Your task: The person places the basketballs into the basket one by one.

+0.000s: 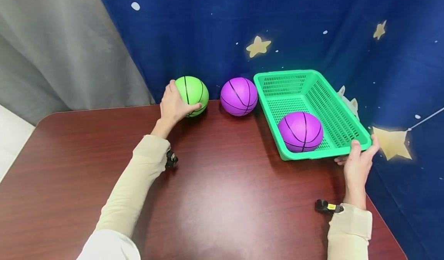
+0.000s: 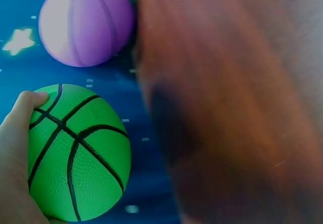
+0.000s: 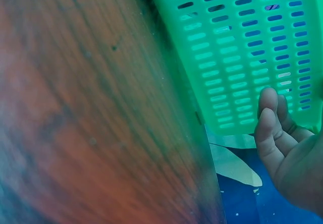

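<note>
The fingers of my left hand (image 1: 172, 103) were spread wide and curved round the green ball (image 1: 195, 93), gripping it from its left with the thumb along its near face; whether the ball bore on the table (image 1: 222, 183), I could not tell. To the right of these fingers, past the green ball and apart from it, lay the loose purple ball (image 1: 239, 97), close beside the basket. The fingers of my right hand (image 1: 357, 165) were set narrow on the near right corner of the green basket (image 1: 322, 152), thumb over the rim, the others outside and below. To their left and slightly ahead, a second purple ball (image 1: 301, 130) rested inside the basket, by its near wall. A star-patterned curtain (image 1: 208, 28) hung beyond both sets of fingers. I judged the step in hand to be securing the green ball while the basket was steadied. The next move, in my judgement, called for an even, firm hold by the left fingers, with any carry rightward routed over or nearer than the loose purple ball, and a right grip sure enough to prevent tipping, since the basket's corner seemed to overhang the table's edge.
</note>
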`<state>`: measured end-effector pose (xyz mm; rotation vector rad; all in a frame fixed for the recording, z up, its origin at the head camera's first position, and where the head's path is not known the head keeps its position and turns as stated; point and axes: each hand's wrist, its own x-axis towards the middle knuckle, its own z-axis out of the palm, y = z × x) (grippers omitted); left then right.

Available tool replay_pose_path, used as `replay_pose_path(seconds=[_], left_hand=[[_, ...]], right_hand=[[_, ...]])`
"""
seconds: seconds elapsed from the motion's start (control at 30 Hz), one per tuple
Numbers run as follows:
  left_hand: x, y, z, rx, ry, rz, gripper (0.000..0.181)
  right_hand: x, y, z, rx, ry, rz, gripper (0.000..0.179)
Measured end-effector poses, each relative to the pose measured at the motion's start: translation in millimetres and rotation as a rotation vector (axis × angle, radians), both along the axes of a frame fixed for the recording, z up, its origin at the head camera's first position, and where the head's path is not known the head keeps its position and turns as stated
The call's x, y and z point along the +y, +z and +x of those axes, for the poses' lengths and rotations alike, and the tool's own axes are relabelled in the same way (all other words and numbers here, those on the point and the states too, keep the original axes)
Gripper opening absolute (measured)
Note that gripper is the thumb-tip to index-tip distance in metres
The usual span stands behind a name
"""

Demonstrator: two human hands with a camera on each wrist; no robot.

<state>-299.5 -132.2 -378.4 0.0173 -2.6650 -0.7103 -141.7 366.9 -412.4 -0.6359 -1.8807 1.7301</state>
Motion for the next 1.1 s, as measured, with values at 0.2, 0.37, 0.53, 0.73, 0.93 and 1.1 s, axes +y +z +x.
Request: replay_pose_path(seconds=[0.2,0.37,0.53,0.73,0.93,1.1], left_hand=[[5.7,45.3,7.5,0.114,-0.018,0.052,0.114],[24.5,70.9,18.5,0.155,-0.085,0.066,0.113],[46.9,80.8,28.1,0.160,-0.151,0.072,0.112],[78.6,95.8,32.1,0.183,-0.258,0.111,0.111],[119.0,105.4,31.3,0.190,-0.362,0.118,0.114],[154.9,103.4,26.0,0.103,-0.413,0.073,0.120]], right_hand=[[0,1.1,-0.6,0.004,0.012,-0.009,0.049],[-4,-0.5,-0.9,-0.004,0.018,-0.004,0.049],[-10,-2.0,1.3,-0.041,0.019,0.011,0.050],[-7,-2.7,-0.9,-0.013,0.002,-0.006,0.050],[-4,-1.2,-1.4,0.006,0.007,-0.016,0.050],[-4,1.6,1.9,0.009,0.000,-0.023,0.049]])
